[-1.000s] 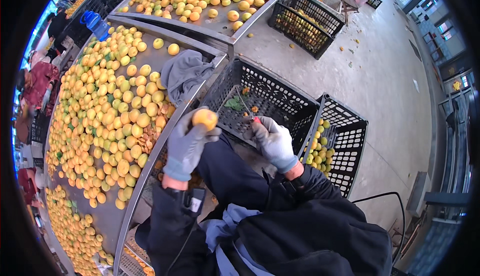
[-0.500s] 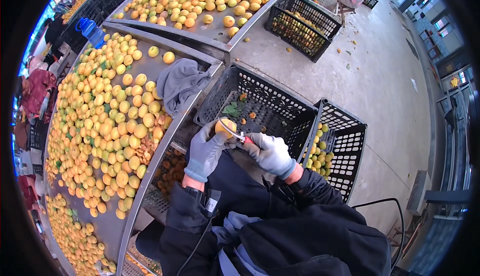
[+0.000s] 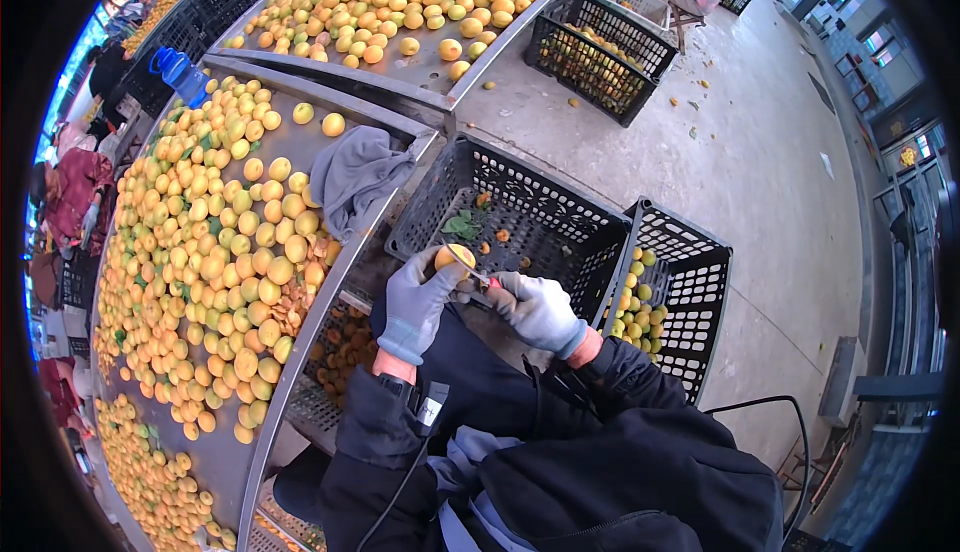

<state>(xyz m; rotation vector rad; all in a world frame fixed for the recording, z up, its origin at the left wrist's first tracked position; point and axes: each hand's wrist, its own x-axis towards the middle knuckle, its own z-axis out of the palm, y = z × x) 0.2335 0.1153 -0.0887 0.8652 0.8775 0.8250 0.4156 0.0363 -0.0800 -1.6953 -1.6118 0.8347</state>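
In the grey-gloved fingers of my left hand [image 3: 418, 304] is an apricot [image 3: 455, 257], orange-yellow with a dark line across its upper side. My right hand [image 3: 538, 310], gloved the same way, is closed round the red handle of a small knife [image 3: 482, 277]. Its thin blade reaches left and touches the apricot. Both hands are over my lap, at the near edge of a black plastic crate [image 3: 520, 197] that holds a few leaves and scraps of fruit. A second black crate [image 3: 690, 282], with several greenish-yellow apricots in it, stands to the right.
A metal sorting table [image 3: 345, 272] heaped with apricots runs along my left; a grey cloth [image 3: 355, 177] lies on its edge and a blue bottle [image 3: 180, 77] stands at its far corner. Farther off, another crate [image 3: 600, 57] of fruit sits on the floor. A black cable [image 3: 790, 402] loops at my right.
The knife blade, earlier curved round the apricot's front, is now lower, at its right side, and the apricot has turned to show a dark line. The hands stay nearly in place.
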